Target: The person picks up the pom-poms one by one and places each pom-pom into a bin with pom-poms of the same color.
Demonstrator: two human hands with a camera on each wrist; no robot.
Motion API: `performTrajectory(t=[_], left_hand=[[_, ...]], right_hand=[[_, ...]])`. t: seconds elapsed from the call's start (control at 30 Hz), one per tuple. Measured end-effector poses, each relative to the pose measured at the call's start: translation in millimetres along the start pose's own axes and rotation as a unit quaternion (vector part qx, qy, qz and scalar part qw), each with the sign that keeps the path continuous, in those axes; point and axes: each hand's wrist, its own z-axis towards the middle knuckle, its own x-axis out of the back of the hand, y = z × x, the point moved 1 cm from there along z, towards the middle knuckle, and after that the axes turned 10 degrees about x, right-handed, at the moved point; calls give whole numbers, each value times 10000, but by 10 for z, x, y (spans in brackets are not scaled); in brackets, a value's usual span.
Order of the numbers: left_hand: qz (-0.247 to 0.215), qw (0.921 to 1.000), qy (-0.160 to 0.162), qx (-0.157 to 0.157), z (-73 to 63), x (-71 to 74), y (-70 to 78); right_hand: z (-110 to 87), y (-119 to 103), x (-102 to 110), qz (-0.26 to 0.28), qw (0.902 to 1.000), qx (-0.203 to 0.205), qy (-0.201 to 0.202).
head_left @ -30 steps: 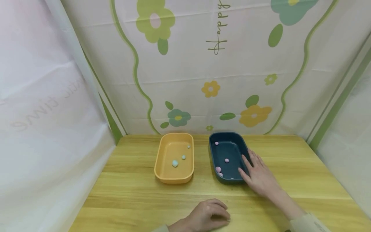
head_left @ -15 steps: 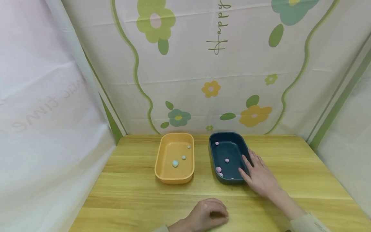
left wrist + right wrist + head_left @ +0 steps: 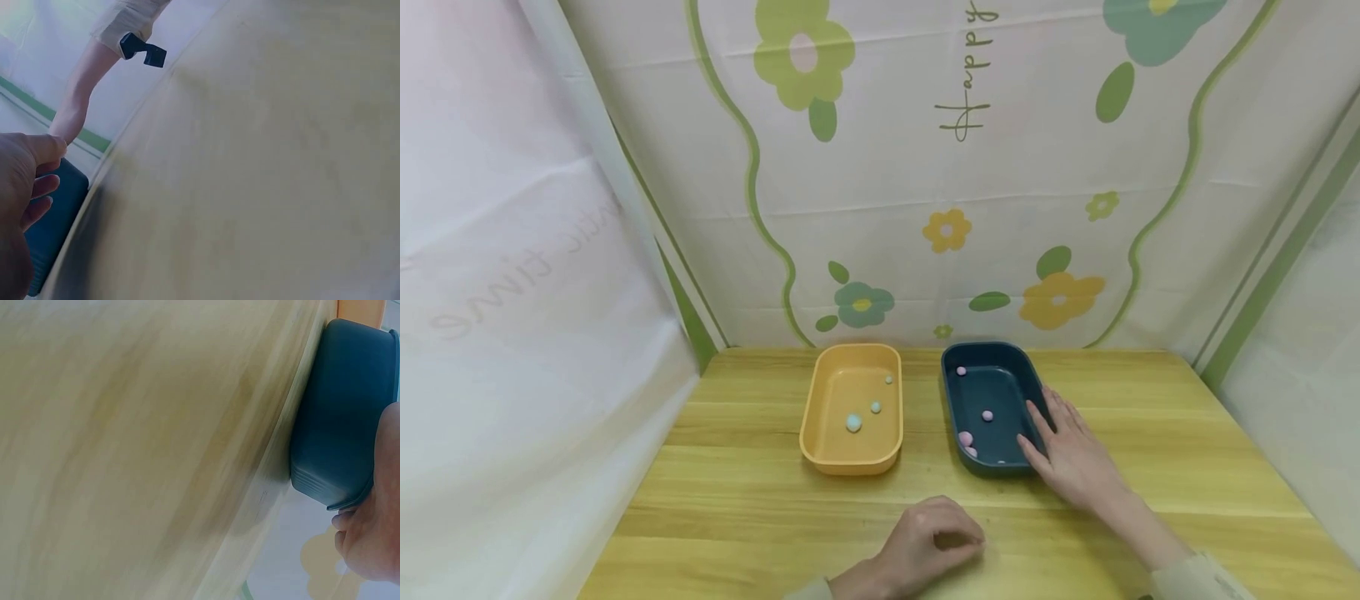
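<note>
A dark blue tub (image 3: 992,468) holds several small pink balls (image 3: 987,416), some along its left wall. My right hand (image 3: 1075,458) rests on its right rim with extended fingers, the thumb and forefinger reaching over the inside. In the right wrist view, part of the hand (image 3: 372,531) shows against the tub's outer wall (image 3: 344,406). To the left, a yellow tub (image 3: 850,468) contains small pale green balls (image 3: 853,423). My left hand (image 3: 925,542) is over the table in front of the tubs, thumb and forefinger tips together. Whether anything is between them is hidden.
Both tubs stand on a wood-grain table (image 3: 737,500), near its far edge. A floral cloth (image 3: 880,167) hangs behind it, and white cloth (image 3: 535,333) hangs at the left side. A dark clip-like piece (image 3: 147,51) shows at the right sleeve in the left wrist view.
My left hand has moved slightly up and to the left, its thumb and forefinger tips drawing together. The right hand, both tubs and the balls stay in place.
</note>
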Motion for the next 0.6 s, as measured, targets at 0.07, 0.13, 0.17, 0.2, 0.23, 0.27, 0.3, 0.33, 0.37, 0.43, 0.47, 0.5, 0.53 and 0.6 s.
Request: performTrajectory(t=[0.07,0.13,0.17,0.2,0.23,0.27,0.3,0.33,0.37,0.43,0.47,0.5,0.53,0.6], left_hand=[[68,9999,109,-46,16,29,6],[83,9997,195,-95,33,61,14],[137,9994,255,-187,44,76,14],[188,9990,311,-269,55,90,15],[201,9986,357,-322,67,104,15],[266,9978,426,-423,79,115,10],[305,9972,480,-492,91,126,7],[370,9962,542,-570,103,136,3],[394,9958,584,-589,114,143,1],[422,9953,656,-577,139,161,1],[404,9953,686,-553,152,168,2],[410,9950,725,-544,167,178,5],[405,9948,762,-538,181,187,8],[426,9938,849,-578,211,201,14]], right_hand=[[0,-2,2,-7,10000,11,0],[-3,-8,10,-28,10000,23,2],[-4,-10,14,-30,10000,23,4],[-5,-11,15,-34,10000,25,4],[-6,-13,17,-33,10000,25,7],[-6,-12,18,-31,10000,26,13],[-6,-11,16,-21,10000,27,13],[-6,-11,15,-17,10000,27,12],[-5,-8,13,-4,10000,23,10],[-8,-8,14,-13,10000,30,26],[-10,-10,15,-38,10000,46,55],[-12,-13,16,-56,9999,61,84],[-14,-16,20,-91,9999,74,117],[-16,-27,25,-141,9997,110,190]])
